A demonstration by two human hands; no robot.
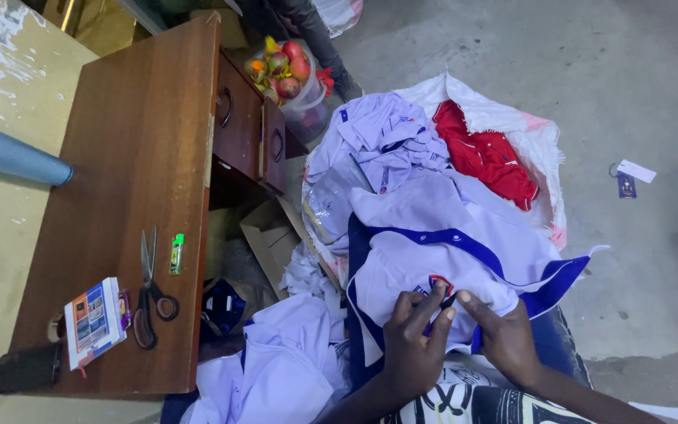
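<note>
Hands (457,330) pinch white shirt (433,251); small dark tool unclear

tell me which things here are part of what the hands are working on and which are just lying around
In hand: left hand and right hand pinching the white shirt with blue trim, at its badge.

Lying about: scissors, lighter, booklet, red garment, fruit tub, shirt pile.

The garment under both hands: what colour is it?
The garment is pale lilac-white with dark blue trim, seen in the head view.
</note>
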